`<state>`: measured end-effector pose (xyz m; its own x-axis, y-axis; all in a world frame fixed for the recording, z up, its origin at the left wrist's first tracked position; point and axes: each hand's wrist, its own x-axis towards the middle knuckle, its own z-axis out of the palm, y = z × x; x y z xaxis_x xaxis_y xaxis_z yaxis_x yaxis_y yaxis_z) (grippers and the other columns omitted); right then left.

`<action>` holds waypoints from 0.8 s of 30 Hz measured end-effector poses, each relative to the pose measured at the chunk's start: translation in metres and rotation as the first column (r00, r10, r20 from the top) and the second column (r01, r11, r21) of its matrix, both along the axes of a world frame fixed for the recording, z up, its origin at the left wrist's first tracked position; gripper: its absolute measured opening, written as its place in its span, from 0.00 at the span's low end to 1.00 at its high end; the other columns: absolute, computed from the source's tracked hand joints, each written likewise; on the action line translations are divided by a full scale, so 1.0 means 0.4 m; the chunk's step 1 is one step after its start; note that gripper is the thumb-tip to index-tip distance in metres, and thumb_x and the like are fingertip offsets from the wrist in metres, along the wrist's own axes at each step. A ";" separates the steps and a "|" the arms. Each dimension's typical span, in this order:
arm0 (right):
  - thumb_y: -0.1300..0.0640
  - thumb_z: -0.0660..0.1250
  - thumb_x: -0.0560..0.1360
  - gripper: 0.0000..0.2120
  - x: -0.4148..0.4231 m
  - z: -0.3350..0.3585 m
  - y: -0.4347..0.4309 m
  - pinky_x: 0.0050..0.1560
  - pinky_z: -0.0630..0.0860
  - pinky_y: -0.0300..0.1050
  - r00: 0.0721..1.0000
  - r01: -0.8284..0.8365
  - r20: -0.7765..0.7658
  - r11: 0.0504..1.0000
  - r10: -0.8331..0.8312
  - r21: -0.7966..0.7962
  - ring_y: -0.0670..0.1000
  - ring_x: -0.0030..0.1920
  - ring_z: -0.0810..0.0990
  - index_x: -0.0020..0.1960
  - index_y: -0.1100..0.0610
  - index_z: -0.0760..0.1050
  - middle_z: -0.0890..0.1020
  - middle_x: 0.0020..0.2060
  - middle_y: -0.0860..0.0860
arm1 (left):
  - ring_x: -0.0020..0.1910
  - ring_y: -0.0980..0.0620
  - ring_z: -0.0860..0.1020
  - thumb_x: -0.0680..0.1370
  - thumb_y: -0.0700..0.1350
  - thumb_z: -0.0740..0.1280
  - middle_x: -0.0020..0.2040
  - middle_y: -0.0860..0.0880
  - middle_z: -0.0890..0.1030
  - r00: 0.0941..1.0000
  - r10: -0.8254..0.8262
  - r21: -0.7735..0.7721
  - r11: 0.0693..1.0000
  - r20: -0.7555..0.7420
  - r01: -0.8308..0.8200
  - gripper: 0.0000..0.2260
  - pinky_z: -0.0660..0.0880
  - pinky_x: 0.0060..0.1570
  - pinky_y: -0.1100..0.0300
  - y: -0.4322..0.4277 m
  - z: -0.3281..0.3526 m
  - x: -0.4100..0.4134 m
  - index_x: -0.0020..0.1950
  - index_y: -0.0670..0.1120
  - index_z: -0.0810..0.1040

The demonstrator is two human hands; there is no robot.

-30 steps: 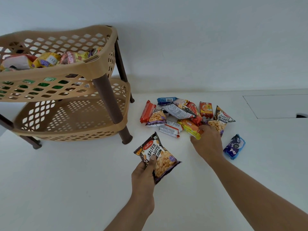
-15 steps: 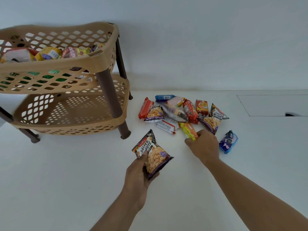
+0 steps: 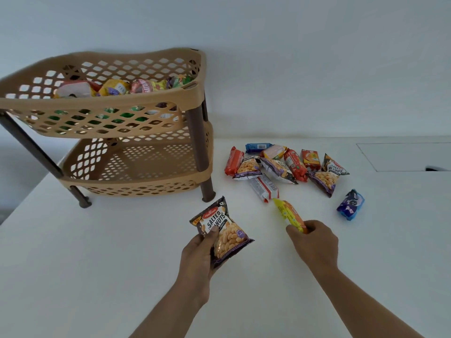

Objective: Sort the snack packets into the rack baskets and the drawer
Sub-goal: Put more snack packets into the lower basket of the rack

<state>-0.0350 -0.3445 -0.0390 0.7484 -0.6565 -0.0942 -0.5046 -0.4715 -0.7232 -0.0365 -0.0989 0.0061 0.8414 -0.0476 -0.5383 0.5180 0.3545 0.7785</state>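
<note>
I see the white counter (image 3: 97,276) filling most of the frame, with a pale wall behind it. The tan two-tier rack (image 3: 127,132) with dark brown legs stands in the upper left. Its top basket (image 3: 102,101) holds several packets, red-white, yellow and pink ones showing above the rim, with green visible through the wall holes. I see nothing in the bottom basket (image 3: 136,184). A flat panel (image 3: 402,156) with a thin outline sits flush in the counter at the right edge; whether it is the drawer I cannot tell.

My left hand (image 3: 199,254), lower centre, is closed around a salted peanuts packet (image 3: 220,231), thumb on the front, packet lifted off the counter and tilted. My right hand (image 3: 314,242), centre right, has fingers curled around the near end of a yellow-orange packet (image 3: 288,213), the far end pointing up-left toward the pile.

The pile of loose packets (image 3: 285,164) lies right of the rack, centre right of the frame: more peanut packets, red bars, an orange one, a blue one at the back, overlapping each other. A red-and-white bar (image 3: 264,187) lies just below the pile. A blue-purple biscuit packet (image 3: 351,204) lies alone, right of the pile.
</note>
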 end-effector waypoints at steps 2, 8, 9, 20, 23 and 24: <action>0.42 0.70 0.64 0.14 -0.021 0.009 0.052 0.34 0.74 0.41 0.999 0.020 0.026 0.999 -0.021 0.038 0.45 0.36 0.78 0.46 0.47 0.77 0.80 0.37 0.43 | 0.47 0.47 0.85 0.77 0.48 0.70 0.49 0.45 0.86 1.000 -0.015 0.023 1.000 -0.004 0.015 0.10 0.80 0.48 0.54 0.046 0.001 0.003 0.55 0.44 0.83; 0.40 0.68 0.62 0.10 -0.053 0.068 0.232 0.30 0.72 0.40 0.995 0.026 0.089 0.994 -0.035 0.102 0.43 0.30 0.79 0.39 0.44 0.77 0.81 0.30 0.42 | 0.43 0.47 0.85 0.76 0.50 0.70 0.47 0.43 0.86 0.994 -0.112 0.078 0.991 -0.007 0.112 0.13 0.79 0.40 0.55 0.198 0.019 0.018 0.53 0.41 0.83; 0.40 0.69 0.62 0.10 -0.051 0.081 0.265 0.29 0.72 0.39 0.994 0.023 0.107 0.993 -0.036 0.117 0.43 0.29 0.79 0.38 0.45 0.78 0.80 0.29 0.41 | 0.43 0.47 0.85 0.76 0.50 0.70 0.47 0.43 0.86 0.992 -0.126 0.089 0.988 0.002 0.125 0.13 0.78 0.42 0.54 0.227 0.024 0.021 0.53 0.41 0.83; 0.44 0.69 0.64 0.09 0.053 0.226 0.547 0.27 0.73 0.40 0.956 -0.126 0.271 0.991 0.111 0.037 0.41 0.31 0.78 0.43 0.45 0.79 0.81 0.31 0.41 | 0.42 0.47 0.85 0.76 0.50 0.71 0.44 0.43 0.86 0.965 -0.251 0.233 0.946 0.076 0.228 0.14 0.79 0.38 0.58 0.459 0.108 0.132 0.50 0.39 0.84; 0.44 0.69 0.65 0.13 0.093 0.259 0.572 0.29 0.70 0.37 0.937 -0.190 0.288 0.980 0.200 -0.063 0.40 0.33 0.78 0.47 0.47 0.80 0.80 0.34 0.40 | 0.39 0.48 0.85 0.75 0.49 0.73 0.42 0.43 0.86 0.969 -0.225 0.244 0.950 0.104 0.195 0.13 0.79 0.34 0.59 0.483 0.135 0.179 0.48 0.39 0.84; 0.44 0.69 0.66 0.13 0.110 0.270 0.578 0.29 0.69 0.35 0.928 -0.211 0.292 0.973 0.230 -0.098 0.39 0.35 0.78 0.49 0.46 0.79 0.80 0.36 0.40 | 0.37 0.49 0.85 0.75 0.49 0.73 0.41 0.44 0.86 0.969 -0.216 0.252 0.951 0.120 0.180 0.12 0.79 0.32 0.61 0.488 0.145 0.198 0.48 0.40 0.84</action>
<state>0.0090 -0.1132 0.0690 0.8619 -0.4689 0.1932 -0.1476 -0.5964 -0.7890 0.0426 0.0962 0.0641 0.8973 -0.1069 -0.4283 0.4352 0.0522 0.8988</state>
